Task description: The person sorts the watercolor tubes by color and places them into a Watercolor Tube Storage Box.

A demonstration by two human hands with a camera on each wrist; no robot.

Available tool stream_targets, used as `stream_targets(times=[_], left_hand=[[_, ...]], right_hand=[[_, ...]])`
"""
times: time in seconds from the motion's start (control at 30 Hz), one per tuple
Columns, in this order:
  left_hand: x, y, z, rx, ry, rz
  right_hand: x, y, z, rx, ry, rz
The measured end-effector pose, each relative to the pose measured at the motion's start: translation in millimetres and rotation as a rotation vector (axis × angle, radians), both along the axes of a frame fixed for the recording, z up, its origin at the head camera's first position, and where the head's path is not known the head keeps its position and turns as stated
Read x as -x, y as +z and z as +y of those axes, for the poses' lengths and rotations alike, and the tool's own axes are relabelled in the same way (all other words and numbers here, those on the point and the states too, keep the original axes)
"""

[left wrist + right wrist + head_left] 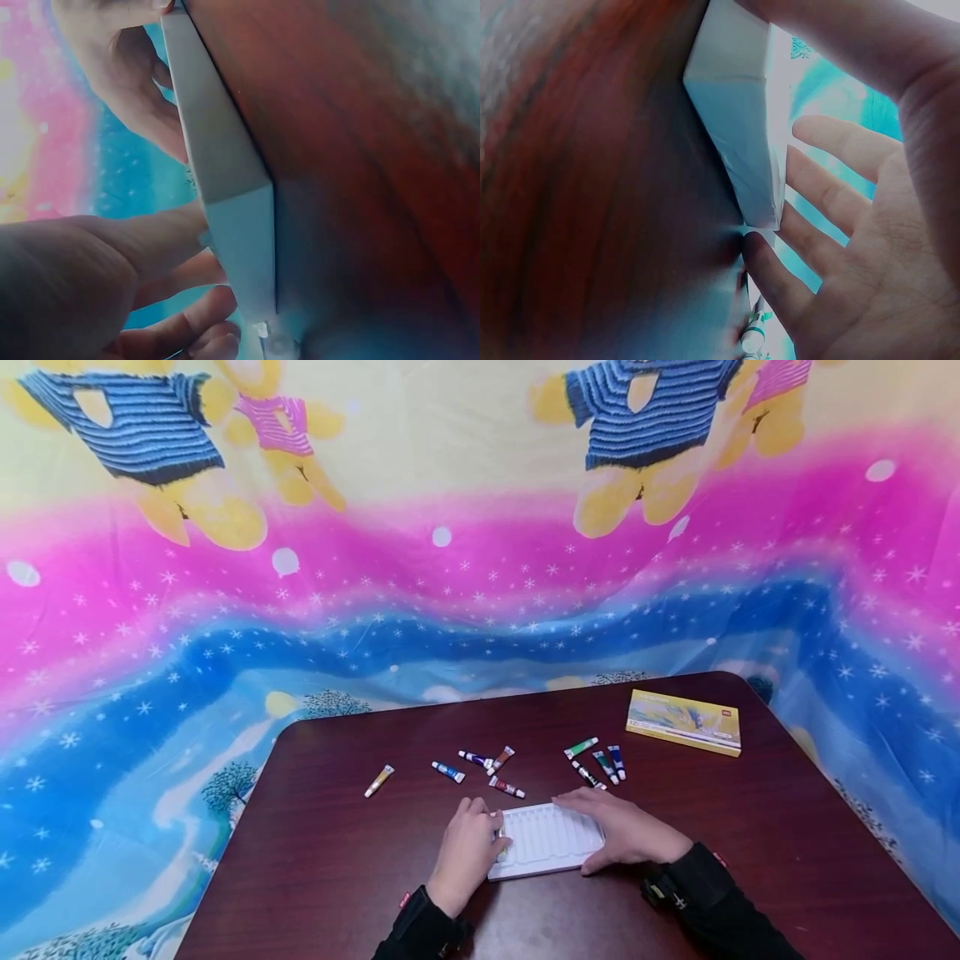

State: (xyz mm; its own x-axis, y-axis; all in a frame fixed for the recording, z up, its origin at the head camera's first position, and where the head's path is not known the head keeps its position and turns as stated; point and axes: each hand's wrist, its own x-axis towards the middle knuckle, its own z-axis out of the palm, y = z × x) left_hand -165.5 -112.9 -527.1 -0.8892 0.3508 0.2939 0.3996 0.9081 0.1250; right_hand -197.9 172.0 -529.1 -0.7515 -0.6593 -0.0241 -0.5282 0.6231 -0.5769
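Observation:
A white ribbed plastic tray [551,837] lies on the table between both hands. At its left end my left hand [468,847] has its thumb and fingers bent over a small yellowish paint tube [503,854], mostly covered by the hand. In the left wrist view the thumb [172,229] touches the tray's upper edge and the other fingers curl beyond it. My right hand [626,828] holds the tray's right end, thumb at the near corner and fingers along the far edge. The right wrist view shows those fingers [821,187] against the tray's side [739,142].
Beyond the tray lie several loose paint tubes: an ochre one [379,781] at left, blue [448,772], red [507,787] and brown [501,760] ones mid-table, green [581,747] and black [588,775] ones to the right. A yellow box [683,722] sits at the back right.

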Motion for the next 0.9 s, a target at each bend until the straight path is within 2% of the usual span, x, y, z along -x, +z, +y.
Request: stream_targets(times=[0.13,0.3,0.43,0.57,0.63,0.7,0.9], left_hand=[[-2.1,0.4,2.2,0.053,0.018,0.041],[-1.3,0.1,1.5,0.052,0.013,0.059],[2.2,2.3,-2.5,-0.003,-0.033,0.025],[7.9,9.7,-13.2,-0.136,-0.067,-0.054],[11.6,14.4,-21.8,-0.196,-0.055,-0.073],[16.1,17.9,-31.8,-0.220,-0.035,-0.057],[26.9,21.5,-59.0,-0.216,0.076,-0.103]], right_hand=[[0.8,-2.0,0.1,0.000,-0.004,0.003],[0.9,-2.7,0.4,0.010,-0.003,-0.003],[0.7,-1.8,0.6,0.009,0.005,0.006],[0.5,-0.9,1.1,0.007,0.008,-0.005],[0.6,-0.5,1.1,0.006,0.008,-0.009],[0.7,-0.3,1.2,0.008,0.009,-0.012],[-0.1,0.1,1.2,0.014,0.012,-0.011]])
